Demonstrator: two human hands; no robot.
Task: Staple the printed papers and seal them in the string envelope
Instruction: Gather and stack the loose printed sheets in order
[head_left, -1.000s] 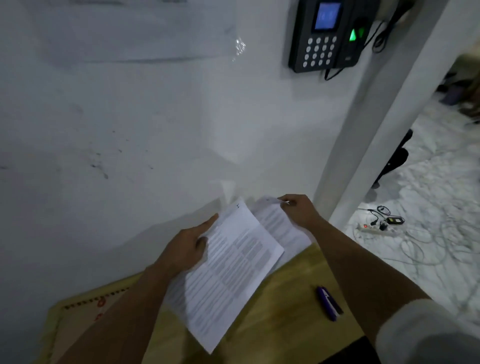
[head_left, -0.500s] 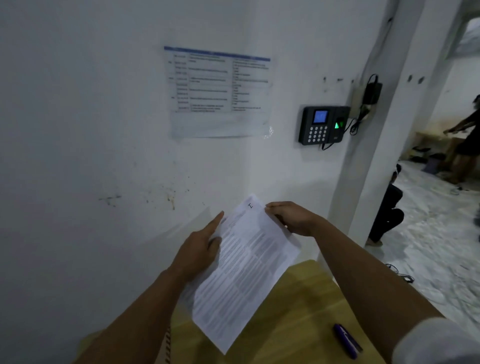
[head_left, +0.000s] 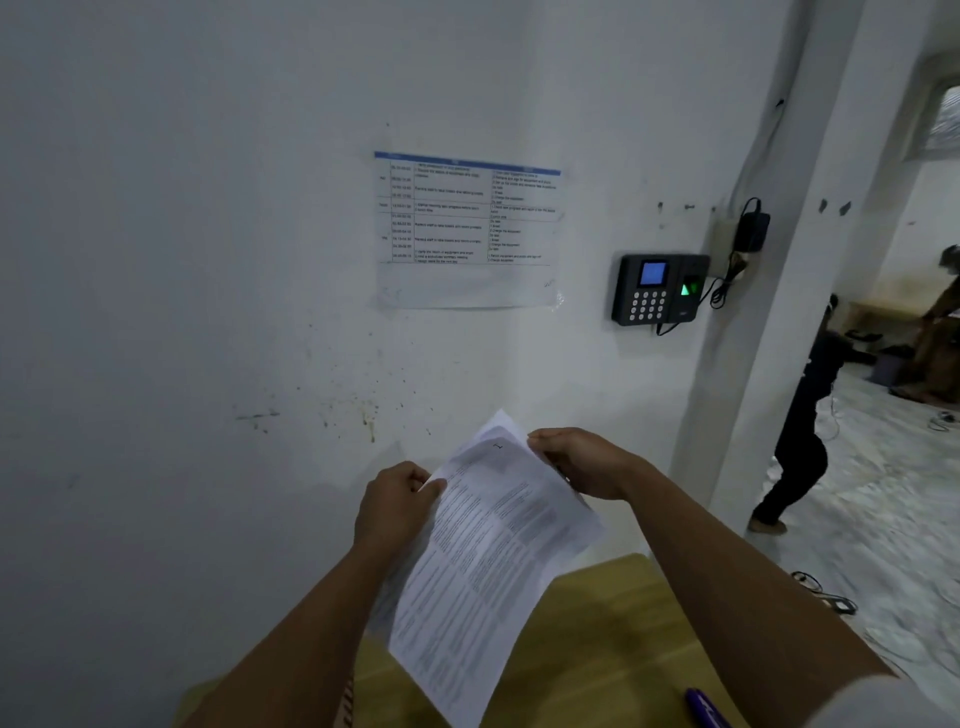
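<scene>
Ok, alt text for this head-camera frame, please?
Both hands hold printed papers above a wooden table: left hand at the left edge, right hand at the top corner. A purple stapler lies on the table.

The printed papers (head_left: 488, 561) are thin white paper, matt, covered in fine grey print, and bend slightly under their own weight. The table (head_left: 613, 634) beneath shows a light wood surface with a smooth, low-sheen finish. The wall (head_left: 182, 260) is white painted plaster, matt, speckled and scuffed. The keypad terminal (head_left: 657, 288) has a dark plastic casing. The wall notice (head_left: 467, 228) is paper under glossy film.
</scene>
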